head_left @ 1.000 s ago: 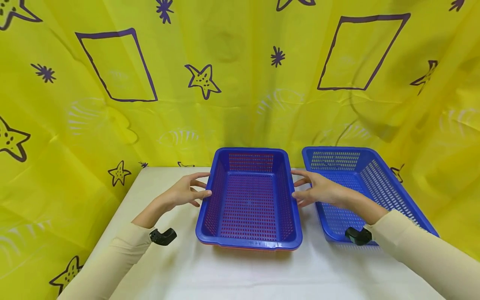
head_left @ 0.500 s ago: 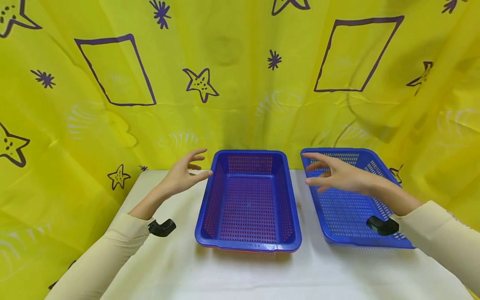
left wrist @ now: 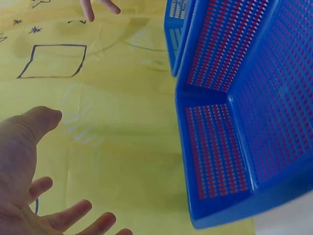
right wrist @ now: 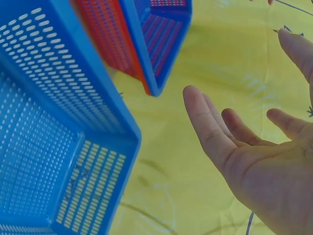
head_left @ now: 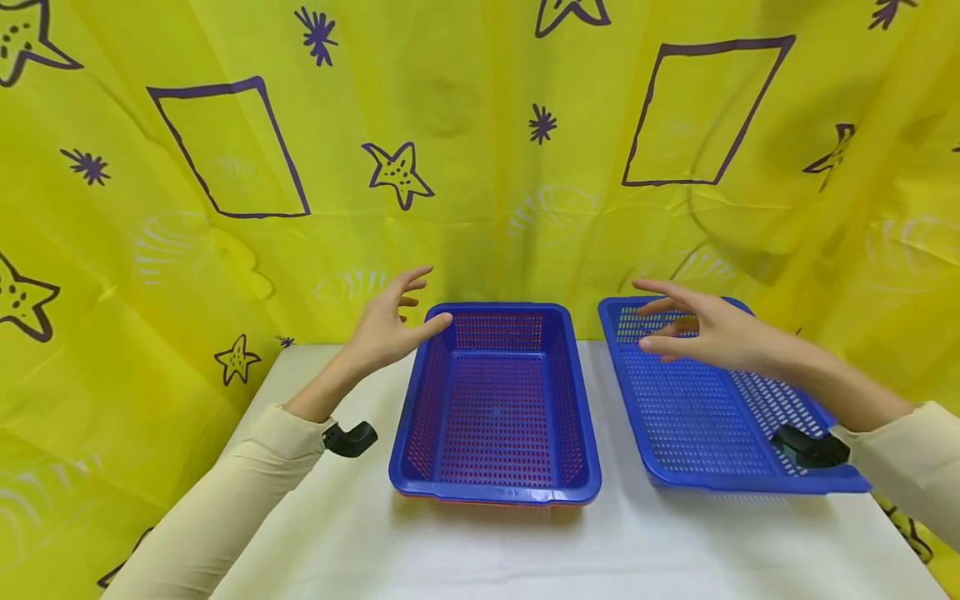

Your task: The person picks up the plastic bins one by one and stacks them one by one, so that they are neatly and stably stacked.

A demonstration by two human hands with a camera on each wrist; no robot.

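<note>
In the middle of the head view a blue plastic basket (head_left: 497, 417) sits nested in a red basket (right wrist: 110, 41), whose side shows in the right wrist view. My left hand (head_left: 386, 329) hovers by its far left corner, fingers spread and holding nothing. A second blue basket (head_left: 682, 417) stands to the right on the white table. Over that basket my right hand (head_left: 712, 329) is raised, palm turned inward, fingers loosely extended with nothing in them. Both wrist views show the hands apart from the baskets.
The white tabletop (head_left: 495, 550) runs in front of the baskets. Close behind and around them hangs a yellow curtain (head_left: 480, 167) with starfish and shell drawings.
Both hands have let go of the middle basket's sides and risen. My right hand has moved right, over the second basket; my left hand has moved up toward the far corner.
</note>
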